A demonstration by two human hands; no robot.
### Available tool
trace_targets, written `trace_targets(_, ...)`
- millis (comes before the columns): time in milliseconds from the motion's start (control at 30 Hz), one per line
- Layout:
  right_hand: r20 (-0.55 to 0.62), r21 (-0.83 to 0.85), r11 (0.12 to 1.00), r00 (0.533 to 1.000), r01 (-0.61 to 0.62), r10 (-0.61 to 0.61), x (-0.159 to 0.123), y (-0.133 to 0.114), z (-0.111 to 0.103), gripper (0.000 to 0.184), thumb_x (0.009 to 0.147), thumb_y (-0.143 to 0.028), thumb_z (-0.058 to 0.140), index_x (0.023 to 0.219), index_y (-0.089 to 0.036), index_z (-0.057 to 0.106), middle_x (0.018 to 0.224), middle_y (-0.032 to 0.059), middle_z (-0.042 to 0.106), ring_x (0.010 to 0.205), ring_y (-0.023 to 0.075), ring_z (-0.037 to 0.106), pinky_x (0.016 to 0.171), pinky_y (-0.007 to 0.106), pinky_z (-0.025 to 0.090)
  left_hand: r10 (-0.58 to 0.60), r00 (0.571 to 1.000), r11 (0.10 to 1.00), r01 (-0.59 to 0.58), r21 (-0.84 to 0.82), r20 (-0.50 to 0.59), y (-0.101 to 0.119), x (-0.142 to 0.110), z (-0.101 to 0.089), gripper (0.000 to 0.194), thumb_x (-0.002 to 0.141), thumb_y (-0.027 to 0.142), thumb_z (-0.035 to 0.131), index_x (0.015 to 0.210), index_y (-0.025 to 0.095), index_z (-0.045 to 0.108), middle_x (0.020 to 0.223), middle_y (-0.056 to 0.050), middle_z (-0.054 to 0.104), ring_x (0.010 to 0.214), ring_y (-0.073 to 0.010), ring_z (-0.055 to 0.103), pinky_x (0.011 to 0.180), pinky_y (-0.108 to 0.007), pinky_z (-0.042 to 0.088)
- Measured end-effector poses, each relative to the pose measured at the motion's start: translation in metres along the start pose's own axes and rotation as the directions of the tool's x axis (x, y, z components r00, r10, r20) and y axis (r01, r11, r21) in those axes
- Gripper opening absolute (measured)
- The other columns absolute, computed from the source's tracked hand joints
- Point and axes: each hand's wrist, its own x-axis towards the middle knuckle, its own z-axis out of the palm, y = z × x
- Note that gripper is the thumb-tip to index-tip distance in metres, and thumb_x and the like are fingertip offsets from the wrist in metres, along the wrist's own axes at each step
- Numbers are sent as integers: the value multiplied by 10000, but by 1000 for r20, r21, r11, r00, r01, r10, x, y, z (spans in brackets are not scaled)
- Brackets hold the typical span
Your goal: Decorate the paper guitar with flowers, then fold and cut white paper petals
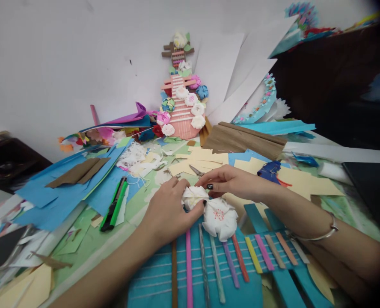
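A blue paper guitar [154, 278], crossed by white strings and colored strips, lies in front of me. On its upper edge sit two white paper flowers side by side. My left hand [169, 209] curls around the left paper flower [194, 196], thumb pressed on its petals. From the far side my right hand [227, 182] touches the same flower with bent fingers; its fingertips are partly hidden. The right paper flower [220, 217], with red dots at its center, lies just below my right hand. Scissors [196, 170] lie behind my hands, their handles hidden.
A green utility knife [114, 204] lies to the left by blue paper sheets [61, 201]. Cream paper pieces [203, 159] and brown paper [241, 141] spread behind my hands. A pink paper guitar with flowers [185, 115] leans on the wall. A dark flat device [372, 192] is at right.
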Motion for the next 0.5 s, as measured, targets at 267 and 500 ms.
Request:
trace_targets(267, 42, 78, 997, 999, -16, 13, 1, 0, 3, 255, 756, -181, 617, 1007, -134, 627, 949, 68, 680, 871, 165, 619, 730, 272, 489, 30, 999, 999, -31, -28, -27, -4, 0, 2, 342, 774, 455, 508, 954, 178, 597, 901, -75, 564, 873, -239, 534, 771, -364, 431)
trace_targets(500, 42, 113, 993, 999, -15, 11, 0, 1, 4, 277, 738, -188, 647, 1013, -154, 633, 950, 60, 692, 914, 183, 633, 759, 291, 501, 58, 997, 996, -61, -58, -56, -5, 0, 3, 312, 771, 439, 521, 931, 184, 605, 874, -65, 565, 854, -227, 541, 759, -351, 436)
